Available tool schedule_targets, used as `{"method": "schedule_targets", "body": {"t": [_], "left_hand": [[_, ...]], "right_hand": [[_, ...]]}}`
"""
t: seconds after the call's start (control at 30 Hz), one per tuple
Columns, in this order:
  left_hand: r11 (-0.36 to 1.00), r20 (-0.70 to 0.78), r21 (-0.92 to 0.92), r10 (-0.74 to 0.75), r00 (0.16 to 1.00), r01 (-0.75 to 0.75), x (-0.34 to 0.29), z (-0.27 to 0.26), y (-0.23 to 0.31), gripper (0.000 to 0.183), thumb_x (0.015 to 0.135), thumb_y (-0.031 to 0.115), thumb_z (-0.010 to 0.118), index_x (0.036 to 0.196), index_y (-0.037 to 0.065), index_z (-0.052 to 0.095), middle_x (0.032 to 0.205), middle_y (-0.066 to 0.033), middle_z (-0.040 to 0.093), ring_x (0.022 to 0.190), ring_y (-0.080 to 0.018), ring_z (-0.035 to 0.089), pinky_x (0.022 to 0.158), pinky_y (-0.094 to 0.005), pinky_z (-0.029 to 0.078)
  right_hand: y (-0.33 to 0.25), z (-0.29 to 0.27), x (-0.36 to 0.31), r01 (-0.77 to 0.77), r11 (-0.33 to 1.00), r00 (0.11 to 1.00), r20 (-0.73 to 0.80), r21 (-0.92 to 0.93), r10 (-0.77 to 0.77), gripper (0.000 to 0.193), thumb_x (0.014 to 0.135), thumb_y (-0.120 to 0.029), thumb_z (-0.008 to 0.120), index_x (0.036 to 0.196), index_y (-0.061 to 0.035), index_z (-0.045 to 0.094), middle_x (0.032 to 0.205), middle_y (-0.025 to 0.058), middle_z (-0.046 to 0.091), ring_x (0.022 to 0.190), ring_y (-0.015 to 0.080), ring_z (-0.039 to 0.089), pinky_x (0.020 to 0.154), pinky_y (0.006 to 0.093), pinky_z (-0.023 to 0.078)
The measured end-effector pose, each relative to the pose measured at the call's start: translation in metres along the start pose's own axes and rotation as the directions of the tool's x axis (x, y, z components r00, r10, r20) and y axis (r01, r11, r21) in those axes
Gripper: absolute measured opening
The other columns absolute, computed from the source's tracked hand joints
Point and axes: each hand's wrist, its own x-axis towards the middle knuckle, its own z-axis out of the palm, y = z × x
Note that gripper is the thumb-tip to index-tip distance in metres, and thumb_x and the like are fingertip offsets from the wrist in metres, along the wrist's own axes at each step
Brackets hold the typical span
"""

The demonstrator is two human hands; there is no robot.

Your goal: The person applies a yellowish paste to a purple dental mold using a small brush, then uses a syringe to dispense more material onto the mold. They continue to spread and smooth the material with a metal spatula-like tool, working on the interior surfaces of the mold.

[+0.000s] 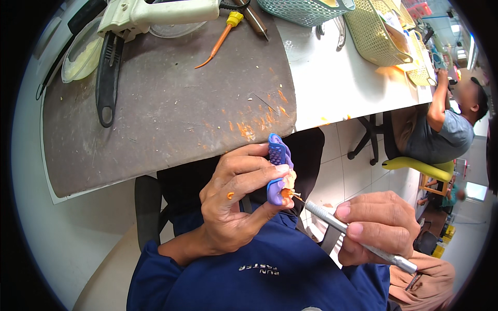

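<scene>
My left hand grips a dental impression tray, blue and perforated, with purple and peach material in it. It is held up just off the near edge of the table, fingers above and thumb below. A dab of orange sticks to one finger. My right hand is closed around a slim silver knife-like tool with a knurled handle, held like a pen. Its thin tip reaches to an orange spot on the tray's near end, where small pale pins stick out. Whether the tip touches is too small to tell.
A brown board covers the left of the table, smeared orange near its edge. On it lie a white-and-black dispensing gun, a yellow-and-orange mixing tip and a tub. Baskets stand behind. A co-worker sits right.
</scene>
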Motion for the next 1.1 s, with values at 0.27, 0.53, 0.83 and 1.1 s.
{"method": "schedule_targets", "body": {"t": [0.27, 0.53, 0.83, 1.1], "left_hand": [[1.000, 0.000, 0.005, 0.016, 1.000, -0.016, 0.0004, -0.0009, -0.0015, 0.046, 0.072, 0.013, 0.086, 0.114, 0.005, 0.069, 0.104, -0.0090, 0.069, 0.112, -0.0309, 0.062, 0.095, -0.0395, 0.052], [1.000, -0.002, 0.007, 0.019, 1.000, -0.019, -0.0007, -0.0006, -0.0023, 0.046, 0.072, 0.013, 0.087, 0.113, 0.005, 0.070, 0.104, -0.0097, 0.068, 0.112, -0.0308, 0.062, 0.094, -0.0392, 0.053], [1.000, 0.000, 0.008, 0.001, 1.000, -0.001, -0.0023, -0.0008, -0.0025, 0.044, 0.072, 0.010, 0.086, 0.113, 0.004, 0.070, 0.105, -0.0104, 0.066, 0.113, -0.0316, 0.061, 0.093, -0.0395, 0.054], [0.999, 0.008, -0.018, -0.026, 1.000, 0.027, -0.0031, -0.0002, -0.0017, 0.045, 0.072, 0.010, 0.086, 0.113, 0.004, 0.070, 0.105, -0.0106, 0.066, 0.114, -0.0317, 0.061, 0.094, -0.0399, 0.053]], "right_hand": [[0.0014, 0.0005, 0.0003, 0.002, 0.999, 1.000, 0.013, 0.033, -0.002, 0.049, 0.069, -0.004, 0.085, 0.113, -0.0022, 0.062, 0.103, 0.0158, 0.069, 0.089, 0.0283, 0.072, 0.071, 0.0350, 0.061], [0.0010, 0.0001, -0.0009, 0.010, 1.000, 1.000, 0.021, 0.025, -0.010, 0.050, 0.070, -0.005, 0.085, 0.114, -0.0017, 0.061, 0.102, 0.0158, 0.069, 0.088, 0.0286, 0.072, 0.069, 0.0344, 0.060], [0.0039, 0.0014, -0.0024, 0.064, 0.998, 0.998, -0.008, -0.005, -0.064, 0.046, 0.073, -0.006, 0.084, 0.111, 0.0016, 0.061, 0.100, 0.0173, 0.069, 0.087, 0.0274, 0.072, 0.069, 0.0318, 0.061], [0.0030, -0.0035, -0.0031, 0.050, 0.998, 0.998, 0.033, 0.028, -0.051, 0.049, 0.072, -0.005, 0.085, 0.114, 0.0019, 0.060, 0.103, 0.0175, 0.068, 0.089, 0.0290, 0.072, 0.073, 0.0334, 0.061]]}}
